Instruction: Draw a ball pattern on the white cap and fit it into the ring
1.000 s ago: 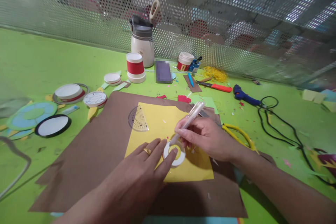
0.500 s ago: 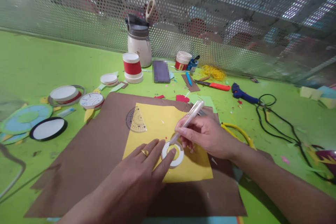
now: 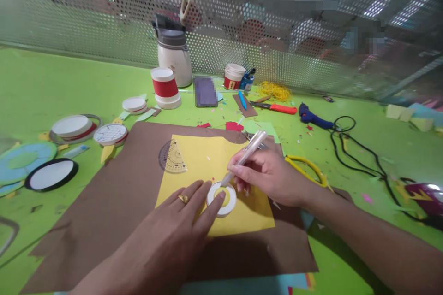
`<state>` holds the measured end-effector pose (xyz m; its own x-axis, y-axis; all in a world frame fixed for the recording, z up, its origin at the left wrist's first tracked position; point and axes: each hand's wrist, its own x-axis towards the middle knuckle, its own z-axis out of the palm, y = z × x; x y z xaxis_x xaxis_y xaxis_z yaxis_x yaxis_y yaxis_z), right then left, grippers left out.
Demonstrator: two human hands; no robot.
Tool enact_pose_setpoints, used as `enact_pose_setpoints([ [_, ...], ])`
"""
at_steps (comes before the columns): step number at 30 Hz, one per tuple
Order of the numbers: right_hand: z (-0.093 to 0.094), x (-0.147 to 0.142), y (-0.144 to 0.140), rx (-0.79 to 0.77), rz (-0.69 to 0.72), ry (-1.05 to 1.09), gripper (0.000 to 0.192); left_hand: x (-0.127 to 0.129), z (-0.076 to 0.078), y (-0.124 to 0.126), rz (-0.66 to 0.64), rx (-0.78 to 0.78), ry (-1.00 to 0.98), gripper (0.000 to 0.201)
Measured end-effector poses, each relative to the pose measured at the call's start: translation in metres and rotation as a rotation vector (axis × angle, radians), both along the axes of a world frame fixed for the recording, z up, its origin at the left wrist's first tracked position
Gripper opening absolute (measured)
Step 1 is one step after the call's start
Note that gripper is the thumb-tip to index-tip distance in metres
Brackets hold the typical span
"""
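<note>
A white ring [image 3: 230, 207] lies flat on a yellow paper sheet [image 3: 194, 147], which rests on a large brown sheet [image 3: 117, 184]. My left hand [image 3: 187, 216], wearing a gold ring on one finger, is stretched out over the yellow paper. Its fingertips press on the left side of the white ring, hiding part of it. My right hand [image 3: 265, 175] is closed around a pale, clear-barrelled pen [image 3: 246, 152]. The pen leans, its tip at the top of the ring's inner edge. A clear half-round protractor [image 3: 173, 159] overlaps the yellow sheet's upper left.
Scissors with yellow handles [image 3: 304, 169] lie beside my right wrist. Behind are a craft knife [image 3: 282, 109], a blue glue gun [image 3: 314, 117], a red-and-white tub [image 3: 165, 88] and a tall flask [image 3: 175, 57]. Round lids [image 3: 74, 126] sit at left; a perforated screen [image 3: 214, 18] stands behind.
The view has shifted slightly, so most things sit a little further left. The pen tip has moved slightly along the ring to its inner edge. My left hand keeps pressing on the ring.
</note>
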<state>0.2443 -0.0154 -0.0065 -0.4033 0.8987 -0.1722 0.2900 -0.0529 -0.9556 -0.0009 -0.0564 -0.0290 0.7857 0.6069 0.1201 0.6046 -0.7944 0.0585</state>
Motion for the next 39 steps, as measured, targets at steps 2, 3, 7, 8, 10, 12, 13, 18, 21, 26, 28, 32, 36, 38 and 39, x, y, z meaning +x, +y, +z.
enact_pose_setpoints([
  [2, 0.001, -0.001, 0.0, 0.043, -0.002, -0.029, 0.025, -0.001, 0.0, 0.001, -0.008, 0.027, -0.011, 0.058],
  [3, 0.001, -0.002, 0.0, 0.065, -0.002, -0.042, 0.025, -0.002, 0.0, 0.001, -0.023, 0.056, -0.023, 0.058],
  [7, 0.001, -0.003, -0.002, 0.109, -0.022, -0.056, 0.026, -0.004, 0.001, 0.003, -0.084, 0.13, -0.07, 0.056],
  [8, 0.0, -0.003, -0.003, 0.107, -0.03, -0.048, 0.027, -0.004, 0.002, 0.003, -0.088, 0.137, -0.085, 0.054],
  [10, -0.001, -0.002, -0.006, 0.099, -0.042, -0.024, 0.031, -0.005, 0.004, 0.004, -0.09, 0.133, -0.104, 0.05],
  [12, -0.003, -0.001, -0.009, 0.085, -0.055, 0.002, 0.036, -0.005, 0.004, 0.004, -0.1, 0.115, -0.117, 0.049],
  [13, -0.003, 0.0, -0.01, 0.081, -0.065, 0.012, 0.037, -0.005, 0.004, 0.004, -0.104, 0.099, -0.114, 0.051],
  [18, -0.006, 0.004, -0.017, 0.074, -0.104, 0.061, 0.03, -0.006, 0.002, 0.003, -0.101, 0.065, -0.097, 0.062],
  [21, -0.006, 0.005, -0.019, 0.074, -0.107, 0.079, 0.03, -0.006, 0.002, 0.004, -0.109, 0.067, -0.101, 0.058],
  [26, -0.004, 0.004, -0.021, 0.078, -0.124, 0.072, 0.03, -0.006, 0.003, 0.005, -0.098, 0.077, -0.089, 0.047],
  [28, -0.004, 0.003, -0.021, 0.083, -0.127, 0.069, 0.031, -0.006, 0.004, 0.004, -0.102, 0.087, -0.077, 0.046],
  [32, -0.005, 0.002, -0.022, 0.075, -0.148, 0.095, 0.04, -0.005, 0.003, 0.004, -0.102, 0.114, -0.07, 0.048],
  [36, -0.007, 0.0, -0.022, 0.067, -0.168, 0.111, 0.043, -0.003, 0.004, 0.004, -0.108, 0.141, -0.072, 0.047],
  [38, -0.007, 0.0, -0.022, 0.073, -0.167, 0.104, 0.04, -0.003, 0.005, 0.005, -0.114, 0.147, -0.077, 0.043],
  [39, -0.008, 0.0, -0.022, 0.079, -0.166, 0.097, 0.038, -0.003, 0.005, 0.005, -0.118, 0.15, -0.077, 0.042],
])
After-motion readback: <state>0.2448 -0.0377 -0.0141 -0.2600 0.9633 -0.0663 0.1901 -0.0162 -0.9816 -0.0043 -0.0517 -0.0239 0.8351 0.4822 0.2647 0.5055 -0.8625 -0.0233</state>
